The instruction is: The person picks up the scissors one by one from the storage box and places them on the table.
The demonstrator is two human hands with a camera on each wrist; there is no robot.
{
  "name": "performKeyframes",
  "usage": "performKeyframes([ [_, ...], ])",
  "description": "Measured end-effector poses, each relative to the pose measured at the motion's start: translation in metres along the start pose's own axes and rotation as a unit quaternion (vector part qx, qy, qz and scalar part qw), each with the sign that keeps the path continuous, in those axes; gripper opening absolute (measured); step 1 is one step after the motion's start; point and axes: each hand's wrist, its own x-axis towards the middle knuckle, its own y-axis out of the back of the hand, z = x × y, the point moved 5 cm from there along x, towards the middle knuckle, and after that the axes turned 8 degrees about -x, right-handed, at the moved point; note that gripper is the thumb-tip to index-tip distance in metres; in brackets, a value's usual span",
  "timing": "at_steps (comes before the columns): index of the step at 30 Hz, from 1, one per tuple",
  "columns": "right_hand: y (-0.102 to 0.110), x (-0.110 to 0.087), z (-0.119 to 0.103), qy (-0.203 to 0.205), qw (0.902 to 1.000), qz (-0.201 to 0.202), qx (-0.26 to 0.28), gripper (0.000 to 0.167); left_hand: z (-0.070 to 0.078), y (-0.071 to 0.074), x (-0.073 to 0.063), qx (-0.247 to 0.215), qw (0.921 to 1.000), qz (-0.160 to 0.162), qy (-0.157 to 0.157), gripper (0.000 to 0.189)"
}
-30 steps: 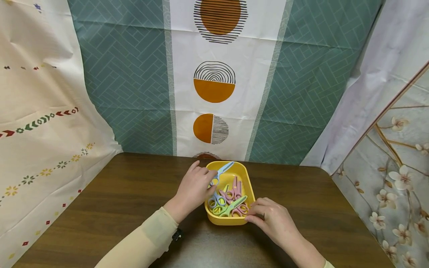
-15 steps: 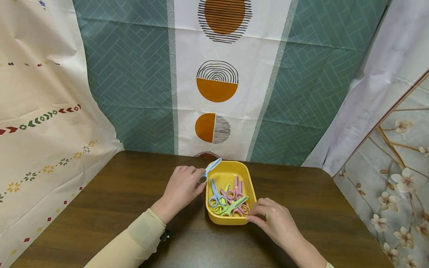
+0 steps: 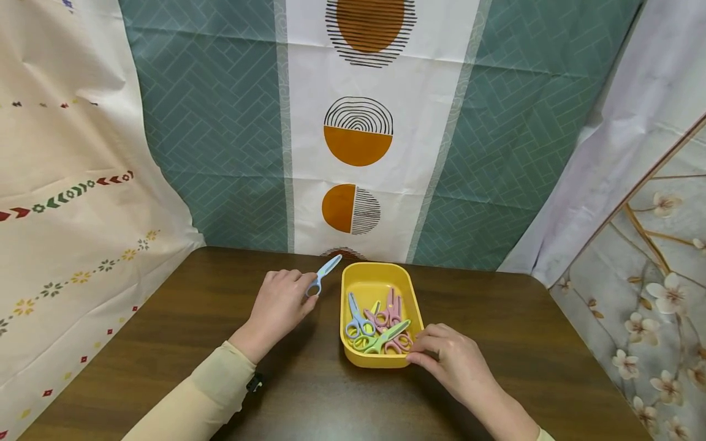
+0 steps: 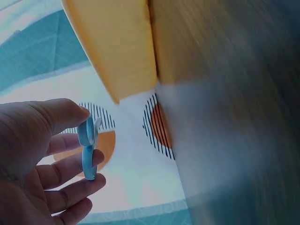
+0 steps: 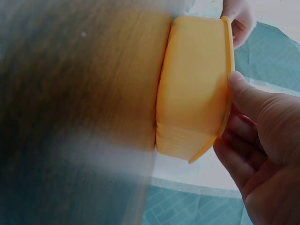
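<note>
In the head view, my left hand (image 3: 278, 309) pinches a pair of light blue scissors (image 3: 329, 267) by the handle, left of a yellow plastic bin (image 3: 380, 362). The left wrist view shows the scissors' handle loops (image 4: 87, 161) between thumb and fingers. The blades point away and to the right, above the table. My right hand (image 3: 460, 367) grips the bin's near right corner, its thumb on the rim (image 5: 231, 61) in the right wrist view. Inside the bin lie blue scissors (image 3: 354, 312), green scissors (image 3: 393, 332) and pink scissors (image 3: 396, 306), overlapping; something yellow-green is partly hidden beneath.
The bin stands on a dark brown wooden table (image 3: 309, 392). Behind the table's far edge hangs a green and white patterned cloth (image 3: 231, 153). A cream cloth (image 3: 66, 263) hangs on the left and a flowered cloth (image 3: 656, 343) on the right.
My left hand has carried the light blue scissors out from over the bin, leftward past its rim. My right hand has stayed at the bin's corner, and the bin has hardly moved.
</note>
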Motion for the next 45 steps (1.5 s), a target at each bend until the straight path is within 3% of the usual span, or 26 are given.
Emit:
performKeyframes([
  [13, 0.001, 0.0, 0.001, -0.006, 0.9999, -0.008, 0.001, 0.019, -0.027, 0.001, -0.01, 0.029, 0.999, -0.011, 0.034, 0.038],
  [18, 0.001, 0.0, 0.0, 0.001, 1.0, -0.001, -0.003, 0.02, -0.039, -0.001, -0.014, 0.032, 0.9973, -0.026, 0.061, 0.035],
  [28, 0.002, 0.0, 0.0, 0.0, 1.0, 0.005, -0.005, 0.022, -0.063, -0.004, -0.018, 0.034, 0.9874, -0.09, 0.126, 0.027],
  [45, 0.003, 0.001, -0.001, -0.003, 1.0, 0.004, -0.002, 0.023, -0.089, -0.002, -0.026, 0.035, 0.9741, -0.133, 0.179, 0.02],
])
